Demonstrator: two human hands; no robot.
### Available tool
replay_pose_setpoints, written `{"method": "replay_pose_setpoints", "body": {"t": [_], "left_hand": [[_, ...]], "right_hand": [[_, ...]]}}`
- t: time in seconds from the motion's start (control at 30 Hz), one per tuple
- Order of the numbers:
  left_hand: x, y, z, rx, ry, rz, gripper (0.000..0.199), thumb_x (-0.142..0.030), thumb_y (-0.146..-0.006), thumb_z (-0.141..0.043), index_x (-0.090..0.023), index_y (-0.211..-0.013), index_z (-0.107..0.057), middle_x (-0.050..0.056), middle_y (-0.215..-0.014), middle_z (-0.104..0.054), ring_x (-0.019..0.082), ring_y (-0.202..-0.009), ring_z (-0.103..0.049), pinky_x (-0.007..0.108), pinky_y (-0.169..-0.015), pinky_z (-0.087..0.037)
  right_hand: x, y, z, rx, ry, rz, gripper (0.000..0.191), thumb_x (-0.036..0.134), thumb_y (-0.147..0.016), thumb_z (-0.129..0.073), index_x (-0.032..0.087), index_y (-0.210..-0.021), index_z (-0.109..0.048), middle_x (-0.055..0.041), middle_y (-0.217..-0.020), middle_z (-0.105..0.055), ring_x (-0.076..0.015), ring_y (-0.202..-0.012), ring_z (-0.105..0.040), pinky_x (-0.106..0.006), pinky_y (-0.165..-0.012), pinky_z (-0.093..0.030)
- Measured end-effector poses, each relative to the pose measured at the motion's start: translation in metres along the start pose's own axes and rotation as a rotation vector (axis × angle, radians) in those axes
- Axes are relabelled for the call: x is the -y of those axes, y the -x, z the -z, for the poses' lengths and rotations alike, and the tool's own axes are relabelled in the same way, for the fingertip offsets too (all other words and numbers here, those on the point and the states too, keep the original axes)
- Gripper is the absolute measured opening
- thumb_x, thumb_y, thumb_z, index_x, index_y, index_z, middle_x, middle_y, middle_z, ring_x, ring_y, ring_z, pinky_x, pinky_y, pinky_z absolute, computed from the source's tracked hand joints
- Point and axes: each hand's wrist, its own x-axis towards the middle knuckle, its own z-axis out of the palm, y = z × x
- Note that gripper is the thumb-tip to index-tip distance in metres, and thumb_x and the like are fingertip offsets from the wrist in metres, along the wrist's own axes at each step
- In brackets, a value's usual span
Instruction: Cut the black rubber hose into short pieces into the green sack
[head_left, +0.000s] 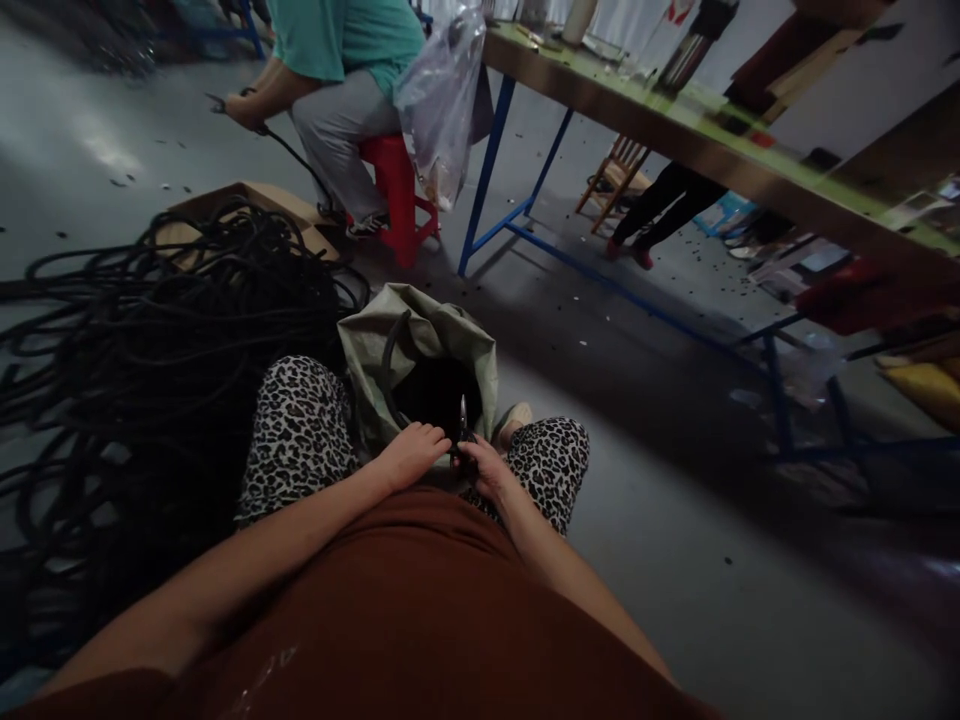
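Note:
My left hand (415, 452) is closed, palm down, over a length of black cord (390, 365). The cord curves up out of the sack's mouth and back under my fingers. Just right of it, my right hand (484, 464) is wrapped around the dark handles of small snips (463, 408). Their silver pointed blades stick up, away from me. Both hands are close together in front of my lap, the left fingertips nearly at the snips. An olive-green woven sack (474, 340) stands between my knees with its rim folded outward. Its dark inside cannot be made out.
A large tangle of black cord (150, 310) spreads left, partly over a cardboard box (289, 205). Ahead, a co-worker in a teal shirt (345, 40) sits on a red stool (401, 195), holding a cutting tool. A blue-legged workbench (637, 125) runs along the right.

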Motion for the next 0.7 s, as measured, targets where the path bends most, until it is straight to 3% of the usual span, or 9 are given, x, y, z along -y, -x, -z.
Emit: {"method": "replay_pose_setpoints", "body": {"t": [0.13, 0.23, 0.3, 0.37, 0.43, 0.53, 0.63, 0.7], "left_hand": [[-0.003, 0.0, 0.003, -0.034, 0.082, -0.022, 0.014, -0.014, -0.083, -0.048, -0.016, -0.089, -0.06, 0.007, -0.084, -0.058, 0.018, -0.084, -0.054, 0.034, -0.08, -0.039], [-0.003, 0.0, 0.014, -0.125, 0.15, -0.006, 0.018, -0.015, -0.081, -0.051, -0.017, -0.096, -0.06, 0.009, -0.097, -0.059, 0.021, -0.101, -0.051, 0.04, -0.093, -0.036], [-0.001, 0.002, 0.02, -0.2, 0.229, 0.073, 0.023, -0.017, -0.08, -0.053, -0.018, -0.102, -0.059, 0.01, -0.106, -0.058, 0.023, -0.109, -0.048, 0.042, -0.098, -0.034], [0.003, 0.005, 0.02, -0.253, 0.357, 0.254, 0.02, -0.022, -0.08, -0.053, -0.018, -0.099, -0.06, 0.01, -0.103, -0.059, 0.023, -0.104, -0.051, 0.041, -0.094, -0.037], [0.007, 0.008, 0.012, -0.271, 0.563, 0.543, 0.016, -0.027, -0.079, -0.056, -0.018, -0.092, -0.059, 0.008, -0.092, -0.061, 0.021, -0.091, -0.056, 0.038, -0.085, -0.044], [0.01, 0.009, -0.006, -0.168, 1.05, 0.957, 0.031, -0.036, -0.073, -0.064, -0.016, -0.094, -0.054, 0.006, -0.079, -0.062, 0.018, -0.069, -0.06, 0.031, -0.064, -0.049], [0.009, 0.008, -0.016, -0.082, 1.466, 1.106, 0.044, -0.042, -0.069, -0.068, -0.016, -0.098, -0.048, 0.005, -0.078, -0.063, 0.015, -0.057, -0.061, 0.027, -0.051, -0.047], [0.01, 0.007, -0.016, -0.123, 1.565, 1.131, 0.042, -0.044, -0.07, -0.068, -0.016, -0.094, -0.048, 0.004, -0.075, -0.063, 0.013, -0.054, -0.061, 0.025, -0.049, -0.047]], "right_hand": [[-0.006, -0.002, -0.004, -0.007, 0.059, -0.007, 0.039, 0.015, -0.058, -0.066, 0.017, -0.094, -0.051, 0.0055, -0.06, -0.056, -0.0093, -0.043, -0.052, -0.019, -0.042, -0.041], [-0.007, -0.004, -0.004, -0.019, 0.019, 0.015, 0.039, 0.014, -0.056, -0.063, 0.018, -0.093, -0.049, 0.0063, -0.058, -0.055, -0.009, -0.043, -0.051, -0.019, -0.042, -0.042], [-0.005, -0.006, -0.003, -0.052, -0.023, 0.031, 0.039, 0.013, -0.056, -0.062, 0.018, -0.092, -0.048, 0.0068, -0.057, -0.055, -0.009, -0.042, -0.05, -0.02, -0.042, -0.044], [-0.003, -0.007, -0.003, -0.083, -0.049, 0.041, 0.038, 0.013, -0.057, -0.061, 0.019, -0.091, -0.046, 0.0073, -0.055, -0.053, -0.0089, -0.041, -0.05, -0.021, -0.042, -0.045], [-0.001, -0.009, -0.003, -0.095, -0.05, 0.05, 0.036, 0.012, -0.057, -0.06, 0.019, -0.09, -0.046, 0.0078, -0.054, -0.052, -0.0088, -0.041, -0.05, -0.021, -0.042, -0.045], [-0.002, -0.011, -0.006, -0.091, -0.02, 0.048, 0.038, 0.012, -0.059, -0.061, 0.019, -0.093, -0.046, 0.0081, -0.055, -0.052, -0.0083, -0.041, -0.05, -0.02, -0.042, -0.045], [-0.008, -0.013, -0.012, -0.067, 0.048, 0.029, 0.045, 0.013, -0.06, -0.061, 0.019, -0.101, -0.046, 0.0072, -0.058, -0.053, -0.0084, -0.04, -0.05, -0.02, -0.041, -0.044], [-0.013, -0.014, -0.016, -0.037, 0.101, 0.025, 0.05, 0.014, -0.06, -0.061, 0.019, -0.107, -0.046, 0.0062, -0.061, -0.055, -0.0087, -0.041, -0.051, -0.021, -0.041, -0.044]]}}
